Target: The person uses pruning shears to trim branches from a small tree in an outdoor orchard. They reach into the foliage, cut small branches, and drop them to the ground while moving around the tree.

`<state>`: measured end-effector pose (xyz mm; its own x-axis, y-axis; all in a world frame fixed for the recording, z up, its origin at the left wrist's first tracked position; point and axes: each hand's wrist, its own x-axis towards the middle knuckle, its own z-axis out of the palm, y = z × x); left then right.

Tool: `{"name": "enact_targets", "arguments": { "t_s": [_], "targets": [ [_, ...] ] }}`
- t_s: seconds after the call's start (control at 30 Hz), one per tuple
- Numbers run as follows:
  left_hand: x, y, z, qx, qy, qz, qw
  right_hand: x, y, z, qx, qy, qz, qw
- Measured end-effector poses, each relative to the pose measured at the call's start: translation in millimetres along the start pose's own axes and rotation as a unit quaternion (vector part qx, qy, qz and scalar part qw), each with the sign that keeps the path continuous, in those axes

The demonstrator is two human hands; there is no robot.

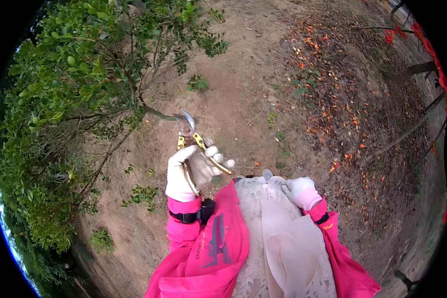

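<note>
On the far L, a dense green leafy shrub (59, 84) is filling the side, and a thin grey-brown woody branch (156, 113) is reaching out of it toward centre. Next, the left hand (202, 169), in a white fabric glove w/ a pink sleeve behind it, is gripping gold-handled metal pruning shears (198, 140) — fingers curling round the handles, which are standing well apart. The curved blades are pointing up & parting a bit, right by the branch's tip; can't tell if they're touching it. A black wrist strap (184, 217) is circling that sleeve. Mid-frame, a cream lace garment (251, 213) is hanging down the person's front. Just beside it, the right hand (300, 192), also white-gloved, is curling loosely — fingertips are hiding, so can't tell how far it's closing or if it's holding anything. Farther R, orange-brown fallen leaves (328, 119) are littering the brown dirt ground (243, 89).
</note>
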<state>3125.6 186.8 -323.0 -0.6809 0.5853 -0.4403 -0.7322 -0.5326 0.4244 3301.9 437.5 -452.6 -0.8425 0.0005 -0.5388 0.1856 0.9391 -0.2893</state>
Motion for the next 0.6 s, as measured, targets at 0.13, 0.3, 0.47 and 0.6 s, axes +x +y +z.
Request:
{"name": "enact_targets", "arguments": {
  "t_s": [0.13,0.3,0.47,0.6],
  "targets": [
    [12.6,-9.0,16.9,-0.036,-0.061,-0.017,0.997,3.2,16.8,-8.7,0.014,0.033,-0.005,0.999],
    [17.3,-11.6,28.3,0.004,-0.075,0.012,0.997,12.1,33.8,4.0,-0.010,0.097,-0.034,0.995],
    [25.3,11.0,50.8,0.063,-0.155,0.043,0.985,26.3,39.7,4.6,-0.004,0.117,-0.058,0.991],
    [52.7,23.2,77.3,0.060,-0.161,0.099,0.980,44.3,41.8,-7.2,-0.003,0.126,-0.074,0.989]
  ]
}}
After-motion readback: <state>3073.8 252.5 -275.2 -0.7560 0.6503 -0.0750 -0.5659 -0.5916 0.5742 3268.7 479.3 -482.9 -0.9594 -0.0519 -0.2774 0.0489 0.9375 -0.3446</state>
